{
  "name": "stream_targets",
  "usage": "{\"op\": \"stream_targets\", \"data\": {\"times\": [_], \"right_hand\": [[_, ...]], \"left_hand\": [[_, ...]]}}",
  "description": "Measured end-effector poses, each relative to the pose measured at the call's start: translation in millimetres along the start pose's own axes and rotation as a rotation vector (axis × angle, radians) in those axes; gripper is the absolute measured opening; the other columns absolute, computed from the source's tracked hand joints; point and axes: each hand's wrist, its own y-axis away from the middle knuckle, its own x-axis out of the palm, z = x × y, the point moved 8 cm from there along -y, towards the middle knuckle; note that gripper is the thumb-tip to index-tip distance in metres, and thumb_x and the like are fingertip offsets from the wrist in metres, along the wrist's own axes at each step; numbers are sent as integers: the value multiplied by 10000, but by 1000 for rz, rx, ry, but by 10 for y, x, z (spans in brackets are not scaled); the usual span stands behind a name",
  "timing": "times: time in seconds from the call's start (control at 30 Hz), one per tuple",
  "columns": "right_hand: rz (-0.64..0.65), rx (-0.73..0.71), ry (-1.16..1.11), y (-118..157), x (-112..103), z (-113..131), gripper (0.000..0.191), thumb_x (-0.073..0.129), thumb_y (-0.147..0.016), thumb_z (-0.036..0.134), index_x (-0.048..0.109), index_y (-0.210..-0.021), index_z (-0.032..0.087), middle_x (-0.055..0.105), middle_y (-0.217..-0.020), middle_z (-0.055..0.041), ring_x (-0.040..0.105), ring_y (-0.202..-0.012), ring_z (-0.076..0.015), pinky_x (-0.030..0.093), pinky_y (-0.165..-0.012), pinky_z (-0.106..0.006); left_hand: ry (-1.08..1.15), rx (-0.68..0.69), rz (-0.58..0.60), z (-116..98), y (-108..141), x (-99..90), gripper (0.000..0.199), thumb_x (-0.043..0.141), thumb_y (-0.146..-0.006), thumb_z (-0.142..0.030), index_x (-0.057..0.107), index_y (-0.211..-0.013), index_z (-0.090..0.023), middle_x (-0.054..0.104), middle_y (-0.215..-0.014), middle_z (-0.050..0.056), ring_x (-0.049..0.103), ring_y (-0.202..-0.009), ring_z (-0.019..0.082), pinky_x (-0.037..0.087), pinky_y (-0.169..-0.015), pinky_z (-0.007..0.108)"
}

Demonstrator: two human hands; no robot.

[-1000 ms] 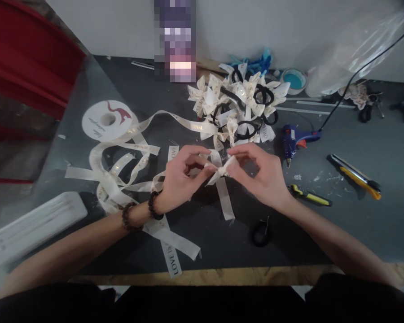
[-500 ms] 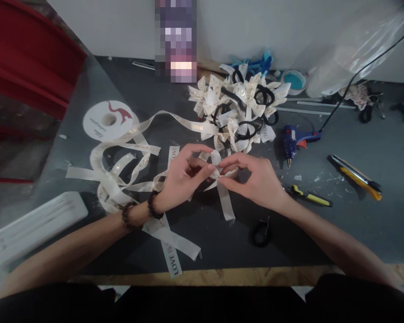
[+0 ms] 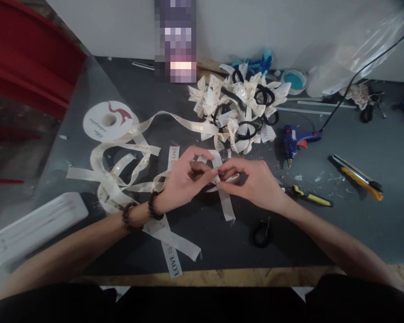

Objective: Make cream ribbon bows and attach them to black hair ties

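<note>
Cream satin ribbon strip (image 3: 225,197), gold-lettered: pinched at its folded upper end between fingertips of left hand (image 3: 183,179) and right hand (image 3: 256,181), presumably to keep the fold shut. Tail trails toward the body across the dark counter (image 3: 357,215). Finished bows on black hair ties (image 3: 237,110) are piled beyond the hands.

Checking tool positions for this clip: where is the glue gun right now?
In the head view, the blue glue gun lies on the dark table, right of the pile of bows and beyond the right hand, untouched.
</note>
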Motion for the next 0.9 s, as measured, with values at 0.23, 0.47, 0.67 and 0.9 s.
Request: {"op": "stream_targets", "data": {"times": [0.23,0.47,0.67,0.9], "right_hand": [[18,21,-88,-4,-31,2,239,853,-845,297,780,-1062,228,847,-837,11,815,-773,-181,601,-702,-259],[-198,-26,37,38,-143,-23,102,811,-907,325,808,-970,246,848,-935,-3,818,-860,-197,626,-795,-284],[-205,-57,74,38,-135,8,116,813,-914,357,814,-966,254,840,-922,4,801,-851,-186,604,-776,-263],[-216,-163,222,52,-105,127,92,791,-933,297,815,-998,237,854,-970,-14,800,-870,-202,576,-809,-309]], "left_hand": [[217,-99,76,177,-49,50,458,785,-962,-475,548,-1306,-287,683,-649,-58,691,-530,147,612,-554,263],[210,-6,30,71,-59,18,503,832,-934,-411,592,-1347,-255,817,-942,41,811,-841,187,680,-762,273],[200,-43,-39,79,-64,-27,477,891,-877,-291,630,-1270,-219,817,-879,18,814,-776,167,666,-675,209],[84,86,6,-69,-15,28,482,836,-926,-270,581,-1331,-211,814,-935,40,824,-850,184,671,-743,259]]}}
